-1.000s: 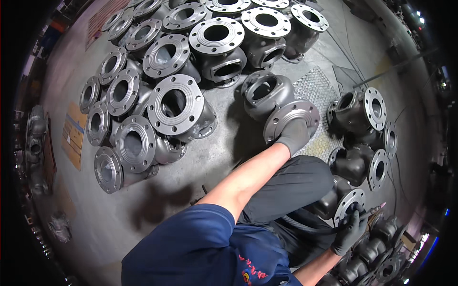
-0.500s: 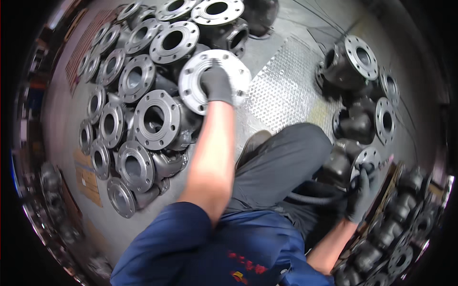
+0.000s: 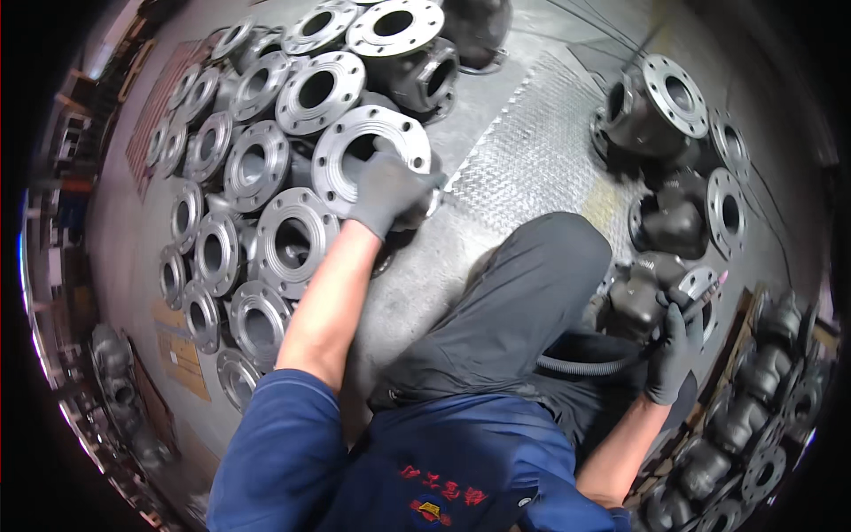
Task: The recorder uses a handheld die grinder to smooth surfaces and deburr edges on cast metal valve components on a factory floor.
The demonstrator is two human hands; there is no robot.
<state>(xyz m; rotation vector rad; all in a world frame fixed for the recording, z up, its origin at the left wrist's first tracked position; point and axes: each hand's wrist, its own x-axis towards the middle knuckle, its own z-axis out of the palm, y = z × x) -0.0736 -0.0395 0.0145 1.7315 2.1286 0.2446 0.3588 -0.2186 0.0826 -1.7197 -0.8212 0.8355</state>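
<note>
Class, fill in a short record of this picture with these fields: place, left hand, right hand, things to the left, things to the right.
place: workshop floor with a patterned metal plate
left hand: gloved left hand grips the rim of a grey flanged valve body
right hand: gloved right hand holds a hose tool beside a dark valve body
things to the left: cluster of flanged valve bodies
things to the right: more dark valve bodies
</note>
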